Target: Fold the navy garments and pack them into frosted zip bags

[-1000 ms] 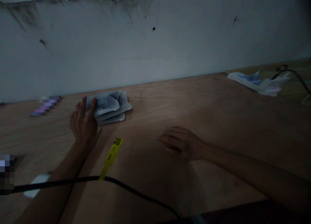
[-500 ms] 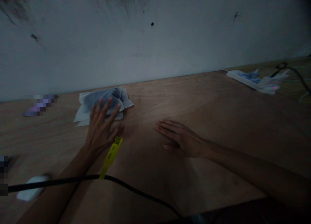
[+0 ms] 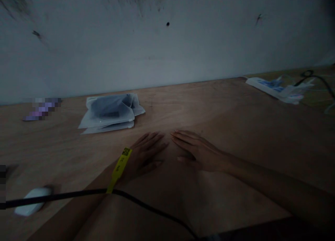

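Dim wooden table [image 3: 235,129] is bearing both hands at frame centre: left hand [image 3: 145,153] and right hand [image 3: 199,150] are lying flat, fingers spread, fingertips nearly meeting; plastic packets [image 3: 111,112] are sitting apart, upper left.

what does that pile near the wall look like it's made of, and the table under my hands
The pile looks like thin translucent plastic bags, pale and slightly glossy, with creased, overlapping edges and dark contents showing through. The table seems to be bare plywood or wood, matte brown, with faint grain streaks; dim light leaves it uncertain.
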`<state>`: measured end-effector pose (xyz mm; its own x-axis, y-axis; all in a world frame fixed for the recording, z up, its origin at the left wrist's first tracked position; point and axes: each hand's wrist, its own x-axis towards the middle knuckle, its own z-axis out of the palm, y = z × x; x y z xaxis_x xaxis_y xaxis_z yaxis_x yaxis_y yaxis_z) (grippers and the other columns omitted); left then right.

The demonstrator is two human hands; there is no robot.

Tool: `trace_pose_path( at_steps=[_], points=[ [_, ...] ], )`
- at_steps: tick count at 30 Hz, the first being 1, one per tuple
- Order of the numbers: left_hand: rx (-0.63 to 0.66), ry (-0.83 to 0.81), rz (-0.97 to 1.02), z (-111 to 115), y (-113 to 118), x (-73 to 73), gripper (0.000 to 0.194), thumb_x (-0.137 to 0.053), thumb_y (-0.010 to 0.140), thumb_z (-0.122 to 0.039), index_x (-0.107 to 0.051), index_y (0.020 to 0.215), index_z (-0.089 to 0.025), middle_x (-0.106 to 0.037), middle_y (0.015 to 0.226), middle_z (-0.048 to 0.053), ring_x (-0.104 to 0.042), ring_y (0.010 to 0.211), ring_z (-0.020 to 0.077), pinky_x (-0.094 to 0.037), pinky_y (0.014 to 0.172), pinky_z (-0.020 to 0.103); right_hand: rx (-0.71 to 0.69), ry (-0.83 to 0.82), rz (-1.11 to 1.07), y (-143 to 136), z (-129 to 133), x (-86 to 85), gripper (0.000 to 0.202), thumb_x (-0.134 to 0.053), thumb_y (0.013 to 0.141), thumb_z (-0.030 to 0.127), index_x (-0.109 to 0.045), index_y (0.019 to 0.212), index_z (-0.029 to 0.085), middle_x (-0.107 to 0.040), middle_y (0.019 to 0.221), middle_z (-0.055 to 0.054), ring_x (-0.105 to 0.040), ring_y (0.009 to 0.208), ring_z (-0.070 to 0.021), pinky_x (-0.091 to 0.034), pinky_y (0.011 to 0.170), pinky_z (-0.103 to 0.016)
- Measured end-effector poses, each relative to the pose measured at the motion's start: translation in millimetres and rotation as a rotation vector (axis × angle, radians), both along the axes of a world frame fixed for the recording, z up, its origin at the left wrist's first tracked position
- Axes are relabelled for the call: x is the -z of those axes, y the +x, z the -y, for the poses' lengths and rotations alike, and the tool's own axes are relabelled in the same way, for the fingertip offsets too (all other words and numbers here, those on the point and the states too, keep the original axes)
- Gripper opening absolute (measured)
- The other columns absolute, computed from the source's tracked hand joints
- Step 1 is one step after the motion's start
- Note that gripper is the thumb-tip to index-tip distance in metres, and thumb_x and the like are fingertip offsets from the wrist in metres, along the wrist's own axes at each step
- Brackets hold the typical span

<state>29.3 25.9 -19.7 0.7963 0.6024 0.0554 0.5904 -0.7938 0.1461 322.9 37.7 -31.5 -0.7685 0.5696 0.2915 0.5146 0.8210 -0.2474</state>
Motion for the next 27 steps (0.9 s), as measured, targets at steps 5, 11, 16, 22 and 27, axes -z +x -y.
trace_pose_path(
  at_steps=[5,11,16,22,27],
  points=[
    [0.019,0.016,0.029,0.4,0.5,1.9,0.064,-0.045,0.102,-0.046,-0.020,0.158,-0.027,-0.016,0.165,0.009,-0.018,0.152,0.0292,-0.022,0.122,0.055,-0.005,0.031,0.038,-0.6,-0.8,-1.8,0.064,-0.055,0.095,0.049,-0.047,0.145,0.009,-0.048,0.149,-0.019,-0.044,0.139,-0.0314,-0.040,0.114,-0.050],
    [0.013,0.021,-0.005,1.0,0.4,0.5,0.063,-0.045,0.103,-0.045,-0.022,0.157,-0.025,-0.017,0.164,0.011,-0.017,0.152,0.0296,-0.023,0.121,0.055,-0.007,0.069,0.050,0.4,0.2,0.4,0.064,-0.054,0.096,0.048,-0.047,0.144,0.007,-0.047,0.149,-0.019,-0.044,0.139,-0.0319,-0.041,0.113,-0.050],
    [0.017,0.037,0.029,1.2,-0.3,3.2,0.065,-0.047,0.102,-0.045,-0.019,0.158,-0.027,-0.019,0.164,0.009,-0.019,0.152,0.0297,-0.025,0.121,0.056,-0.011,0.081,0.054,-1.1,-0.5,0.5,0.062,-0.053,0.096,0.047,-0.047,0.144,0.007,-0.048,0.148,-0.019,-0.044,0.139,-0.0317,-0.041,0.114,-0.050],
    [-0.036,0.132,0.102,0.0,-5.4,6.5,0.057,-0.048,0.101,-0.043,-0.036,0.153,-0.023,-0.035,0.158,0.012,-0.026,0.149,0.0333,-0.031,0.118,0.057,-0.007,0.091,0.061,-1.0,-0.5,2.3,0.062,-0.053,0.097,0.048,-0.048,0.143,0.007,-0.048,0.149,-0.019,-0.044,0.140,-0.0312,-0.040,0.115,-0.049],
    [-0.049,0.091,0.077,-1.7,-8.9,2.2,0.054,-0.046,0.102,-0.042,-0.037,0.152,-0.025,-0.032,0.160,0.011,-0.029,0.148,0.0322,-0.035,0.117,0.055,-0.015,0.094,0.059,-0.9,-1.1,2.0,0.061,-0.053,0.097,0.047,-0.048,0.143,0.007,-0.047,0.149,-0.019,-0.044,0.139,-0.0309,-0.039,0.115,-0.048]
  ],
)
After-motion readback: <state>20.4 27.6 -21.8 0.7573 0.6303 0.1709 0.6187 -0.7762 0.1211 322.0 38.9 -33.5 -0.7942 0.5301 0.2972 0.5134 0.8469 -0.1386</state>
